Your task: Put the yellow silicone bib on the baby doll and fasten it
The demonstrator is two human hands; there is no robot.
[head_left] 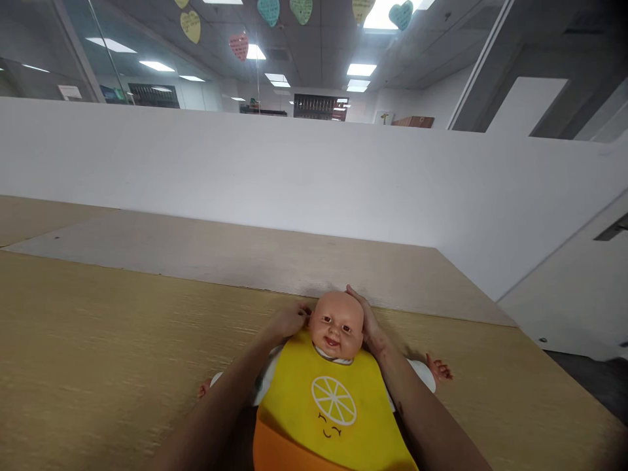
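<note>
A baby doll (337, 327) lies face up on the wooden table (98, 353), its head away from me. Over its chest is a yellow and orange bib (324, 405) with a lemon-slice face. My left hand (289, 319) is closed beside the doll's head on the left, fingers curled at the neck where the bib's strap runs. My right hand (367, 320) cups the right side of the doll's head, fingers bent round behind it. The doll's small arms stick out to either side under my forearms.
A white partition wall (294, 176) stands behind the table and turns toward me at the right. A lighter board (220, 252) lies along the table's back. Paper hearts (239, 46) hang from the ceiling beyond. The table's right edge drops to dark floor (589, 379).
</note>
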